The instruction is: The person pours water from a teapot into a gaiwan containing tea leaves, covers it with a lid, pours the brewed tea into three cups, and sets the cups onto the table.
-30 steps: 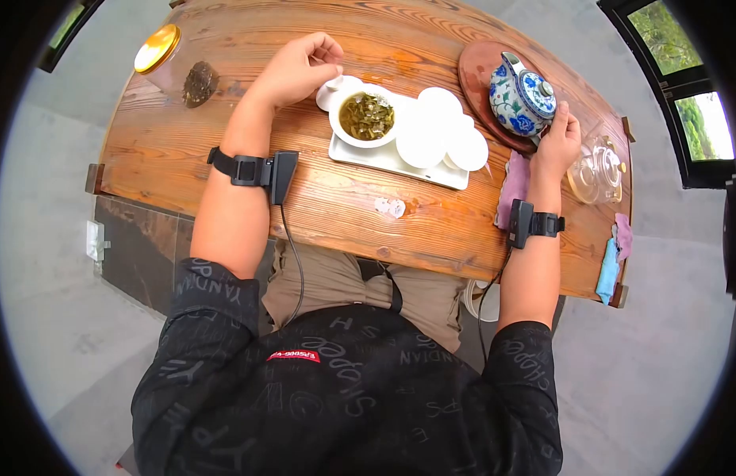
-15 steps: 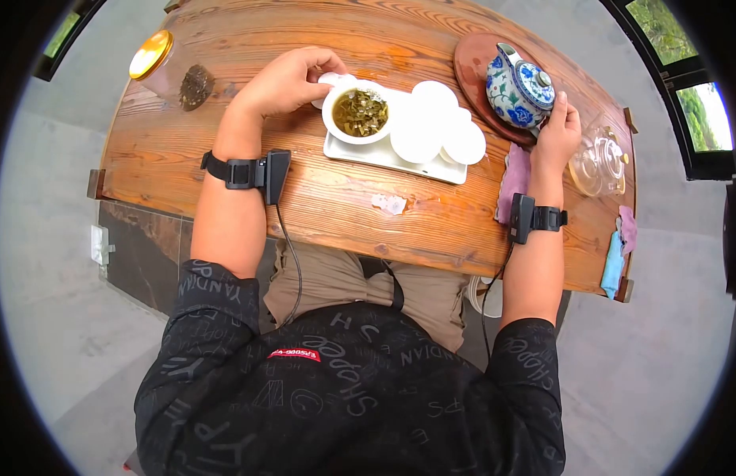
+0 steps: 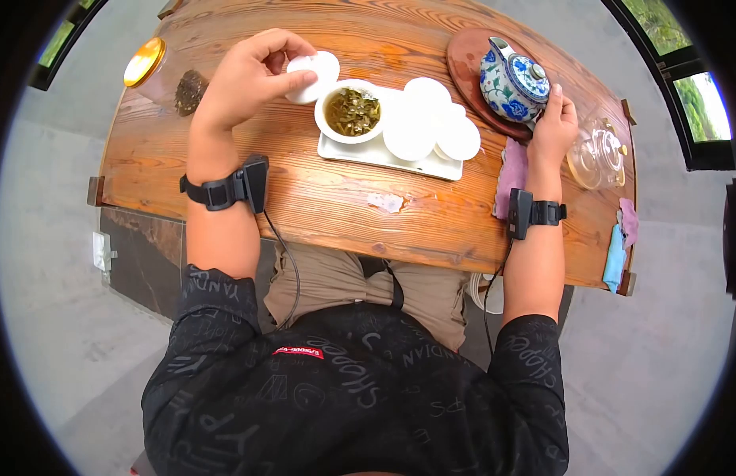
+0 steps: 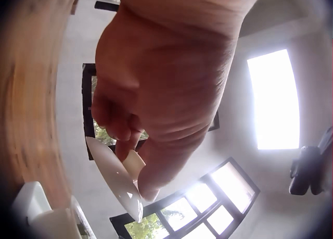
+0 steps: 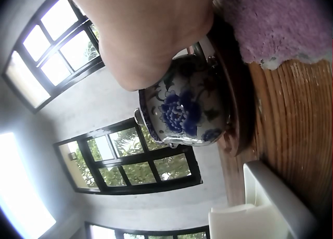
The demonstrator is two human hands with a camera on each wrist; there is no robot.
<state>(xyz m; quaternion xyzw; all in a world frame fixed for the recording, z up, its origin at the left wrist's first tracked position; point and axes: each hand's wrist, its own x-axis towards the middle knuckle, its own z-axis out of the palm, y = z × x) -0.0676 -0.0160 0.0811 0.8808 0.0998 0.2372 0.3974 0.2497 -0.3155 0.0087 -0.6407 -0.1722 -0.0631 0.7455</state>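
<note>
My left hand (image 3: 245, 83) pinches a white porcelain lid (image 3: 326, 70) by its knob, and the lid is tilted. The left wrist view shows the lid (image 4: 112, 174) nearly edge-on beneath thumb and fingers. Beside it, a white bowl (image 3: 326, 131) holds tea with wet green leaves, at the left end of a white tray (image 3: 368, 154). My right hand (image 3: 553, 131) grips the handle side of a blue-flowered teapot (image 3: 503, 91). That teapot (image 5: 179, 114) stands on a round brown plate (image 3: 465, 59); the hand hides its handle in the right wrist view.
White cups (image 3: 407, 131) crowd the tray's right part. A gold-lidded jar (image 3: 146, 63) with dark leaves lies at the far left. A glass teapot (image 3: 602, 155) stands right of my right hand, a purple cloth (image 3: 511, 178) left of my right wrist. A wet patch (image 3: 386, 202) marks the table front.
My left hand has taken the lid by its knob and moved it left, away from beside the bowl, tilting it. My right hand has kept its grip on the teapot.
</note>
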